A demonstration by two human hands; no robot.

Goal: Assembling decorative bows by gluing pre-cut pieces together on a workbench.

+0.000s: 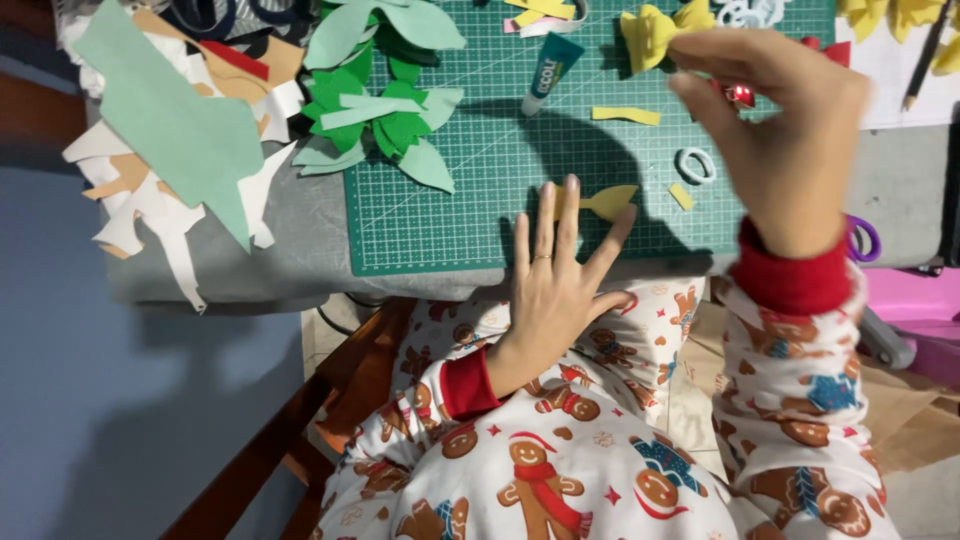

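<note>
My left hand [556, 270] lies flat at the near edge of the green cutting mat [470, 190], fingers spread, fingertips resting on a yellow petal-shaped paper piece [610, 201]. My right hand [780, 130] is raised above the mat's right side, pinching a yellow paper flower [652, 33] between thumb and fingers. A teal and white glue tube [548, 71] lies on the mat left of the flower.
Green paper leaves [385, 115] are piled on the mat's left. Mint, tan and white paper scraps [175, 140] cover the table's left end. Yellow strips [625, 115], a white ring [696, 164], purple-handled scissors [862, 238] and a pencil [925, 50] lie to the right.
</note>
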